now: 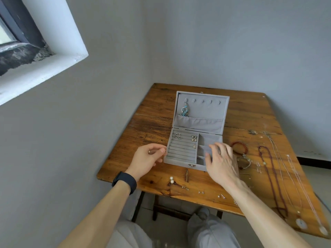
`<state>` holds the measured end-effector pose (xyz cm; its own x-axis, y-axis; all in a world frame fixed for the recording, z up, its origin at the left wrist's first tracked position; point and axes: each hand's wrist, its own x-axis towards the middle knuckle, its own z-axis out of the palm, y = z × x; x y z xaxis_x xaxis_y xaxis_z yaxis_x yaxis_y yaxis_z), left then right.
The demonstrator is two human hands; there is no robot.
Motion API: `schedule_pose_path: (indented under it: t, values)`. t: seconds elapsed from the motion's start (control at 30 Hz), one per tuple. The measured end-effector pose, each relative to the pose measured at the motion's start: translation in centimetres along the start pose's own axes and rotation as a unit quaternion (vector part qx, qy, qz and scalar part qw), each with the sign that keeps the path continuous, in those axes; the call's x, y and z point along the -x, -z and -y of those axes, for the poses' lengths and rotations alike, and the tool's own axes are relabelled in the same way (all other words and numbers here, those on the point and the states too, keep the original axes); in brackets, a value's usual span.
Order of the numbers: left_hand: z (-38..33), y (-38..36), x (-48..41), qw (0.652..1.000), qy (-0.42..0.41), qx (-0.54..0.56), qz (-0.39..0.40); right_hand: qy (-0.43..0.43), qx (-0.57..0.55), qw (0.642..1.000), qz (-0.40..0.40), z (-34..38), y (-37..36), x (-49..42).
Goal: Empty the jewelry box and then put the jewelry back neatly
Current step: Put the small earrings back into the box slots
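Observation:
The grey velvet jewelry box (pixel 180 159) lies open on the wooden table (pixel 154 126), lid (pixel 206 111) flat behind it. A blue pendant (pixel 184 110) hangs from a lid hook into the pocket. Several earrings (pixel 194 138) sit in the ring rolls. My left hand (pixel 148 156) rests at the box's left wall, fingers loosely curled, thumb tip touching the edge. Fingers spread, my right hand (pixel 221 161) hovers over the right-hand compartments and hides part of them. Nothing shows in either hand.
To the right of the box lie a red bead bracelet (pixel 240 146), a dark bead necklace (pixel 270 174) and thin chains (pixel 293 169). Pearl earrings (pixel 171 180) and small studs (pixel 221 196) are by the front edge. Grey walls meet behind the table.

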<state>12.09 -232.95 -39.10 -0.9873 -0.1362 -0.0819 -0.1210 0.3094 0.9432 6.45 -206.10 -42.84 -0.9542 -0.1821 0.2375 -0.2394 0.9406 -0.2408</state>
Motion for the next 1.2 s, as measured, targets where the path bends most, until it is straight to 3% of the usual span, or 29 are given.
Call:
schedule_pose_path:
  t: [0.1, 0.33, 0.63, 0.8, 1.2]
  values:
    - [-1.3, -1.3, -2.0, 0.992, -0.054, -0.115, 0.014, -0.002, -0.013, 1.0, 0.009, 0.0, -0.5, 0.3]
    - [-3.4, -5.2, -6.4, 0.928, -0.123, -0.347, 0.061, -0.011, -0.026, 0.999, 0.026, -0.6, -1.0, 0.4]
    - [-3.1, -8.4, -7.7, 0.931, -0.108, -0.346, 0.048, -0.013, -0.066, 0.997, 0.027, -0.9, -1.5, 0.6]
    - [-2.9, -9.3, -7.2, 0.904, -0.15, -0.401, 0.012, -0.011, -0.068, 0.997, 0.04, -1.0, -1.7, 0.6]
    - [-2.5, -9.9, -5.9, 0.878, -0.189, -0.438, -0.031, -0.017, -0.065, 0.997, 0.047, -1.0, -1.8, 0.5]
